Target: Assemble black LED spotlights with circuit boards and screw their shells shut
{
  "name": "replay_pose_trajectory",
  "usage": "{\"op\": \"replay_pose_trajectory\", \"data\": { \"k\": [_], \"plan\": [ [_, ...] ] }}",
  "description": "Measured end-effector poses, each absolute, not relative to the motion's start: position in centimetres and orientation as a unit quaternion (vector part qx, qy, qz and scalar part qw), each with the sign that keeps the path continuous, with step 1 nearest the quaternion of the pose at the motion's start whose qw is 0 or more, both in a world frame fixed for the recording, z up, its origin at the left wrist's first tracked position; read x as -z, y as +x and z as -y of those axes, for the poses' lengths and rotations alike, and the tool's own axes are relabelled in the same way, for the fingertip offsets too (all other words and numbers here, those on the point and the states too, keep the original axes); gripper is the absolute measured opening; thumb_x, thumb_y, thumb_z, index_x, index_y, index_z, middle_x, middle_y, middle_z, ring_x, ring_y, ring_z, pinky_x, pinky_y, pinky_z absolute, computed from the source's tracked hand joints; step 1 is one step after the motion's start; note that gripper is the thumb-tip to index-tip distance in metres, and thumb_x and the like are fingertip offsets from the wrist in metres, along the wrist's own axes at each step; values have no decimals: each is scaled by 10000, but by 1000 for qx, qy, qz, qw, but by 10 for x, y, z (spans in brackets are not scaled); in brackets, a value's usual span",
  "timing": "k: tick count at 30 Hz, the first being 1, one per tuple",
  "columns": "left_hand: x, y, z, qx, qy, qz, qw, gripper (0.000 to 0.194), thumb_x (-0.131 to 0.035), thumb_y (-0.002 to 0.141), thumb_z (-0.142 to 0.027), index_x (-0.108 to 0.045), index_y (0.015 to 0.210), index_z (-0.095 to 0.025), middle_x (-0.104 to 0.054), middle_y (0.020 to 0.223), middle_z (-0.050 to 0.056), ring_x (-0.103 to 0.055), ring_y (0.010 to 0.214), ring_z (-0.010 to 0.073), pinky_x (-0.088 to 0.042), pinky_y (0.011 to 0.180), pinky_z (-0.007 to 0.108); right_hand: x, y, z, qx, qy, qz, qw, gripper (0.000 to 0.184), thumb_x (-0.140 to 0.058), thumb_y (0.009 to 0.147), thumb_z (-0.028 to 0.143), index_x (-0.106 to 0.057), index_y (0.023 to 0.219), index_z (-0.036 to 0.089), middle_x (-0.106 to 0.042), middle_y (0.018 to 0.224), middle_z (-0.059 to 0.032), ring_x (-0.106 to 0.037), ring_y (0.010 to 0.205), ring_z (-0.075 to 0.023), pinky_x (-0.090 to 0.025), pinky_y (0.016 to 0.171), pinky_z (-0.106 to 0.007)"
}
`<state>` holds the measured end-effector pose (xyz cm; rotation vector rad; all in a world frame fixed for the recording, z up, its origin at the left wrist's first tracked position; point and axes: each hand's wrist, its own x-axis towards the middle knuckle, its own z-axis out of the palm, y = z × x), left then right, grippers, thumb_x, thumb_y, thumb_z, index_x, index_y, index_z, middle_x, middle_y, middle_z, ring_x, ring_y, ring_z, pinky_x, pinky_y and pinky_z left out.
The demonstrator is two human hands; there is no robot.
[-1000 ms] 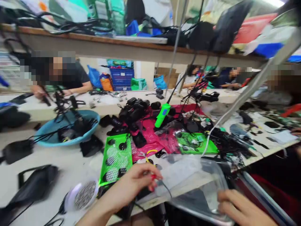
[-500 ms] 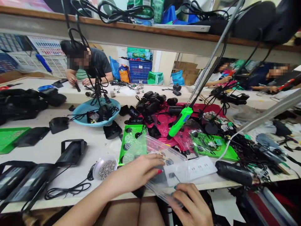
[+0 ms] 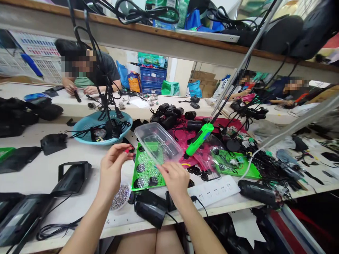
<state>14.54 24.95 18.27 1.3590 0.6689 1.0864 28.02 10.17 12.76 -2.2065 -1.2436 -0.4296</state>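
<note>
In the head view my right hand point(image 3: 174, 178) grips the near rim of a clear plastic container point(image 3: 173, 146). The container is tilted and held above a green tray point(image 3: 135, 176). Round parts with a shiny faceted face point(image 3: 143, 182) lie in that tray. Left of it my left hand point(image 3: 113, 167) is raised with thumb and fingers pinched together. A small dark thing shows at those fingertips, too small to name. Below my left wrist stands a round tub of small metal screws point(image 3: 120, 195), partly covered by the forearm. A black housing point(image 3: 150, 208) lies at the table edge between my forearms.
A green electric screwdriver point(image 3: 200, 139) hangs over pink plastic point(image 3: 182, 135). A white power strip point(image 3: 215, 192) lies right of my right hand. A blue basket point(image 3: 79, 135) holds cables. Black housings point(image 3: 72, 176) stand at left. Across the table a person point(image 3: 106, 70) works.
My right hand has lifted the clear container up and left over the green tray. My left hand has let go of it and moved left into a pinch. The black housing now shows.
</note>
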Motion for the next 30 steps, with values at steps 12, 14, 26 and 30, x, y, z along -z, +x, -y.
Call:
{"op": "replay_pose_trajectory", "data": {
  "k": [12,14,26,30],
  "plan": [
    [-156,157,-240,-220,868,-173,410,201,-486,941,-267,-675,997,-228,-684,1040,60,-623,1019,247,-458,929,392,-131,391,-111,146,-909,370,127,309,-559,976,433,-762,890,218,-744,891,-74,-662,824,-201,-337,629,-289],
    [-154,170,-242,-174,896,-137,384,223,-481,939,-253,-672,1049,-220,-674,1090,71,-606,1077,261,-441,987,421,-132,395,-94,148,-916,355,112,327,-537,985,449,-769,927,226,-751,916,-71,-668,806,-195,-323,613,-291],
    [-116,292,-237,-45,985,-68,153,268,-617,910,-221,-647,1158,-125,-647,1228,159,-511,1257,329,-404,1063,520,-153,392,-66,147,-933,324,61,310,-579,952,482,-782,940,248,-765,944,-80,-676,723,-202,-264,549,-296],
    [-101,326,-261,-29,987,-100,122,284,-652,927,-326,-651,1149,-150,-650,1230,102,-603,1162,269,-471,1019,526,-163,390,-57,148,-931,331,44,298,-600,937,476,-775,894,239,-754,890,-80,-674,731,-202,-272,548,-299]
  ]
}}
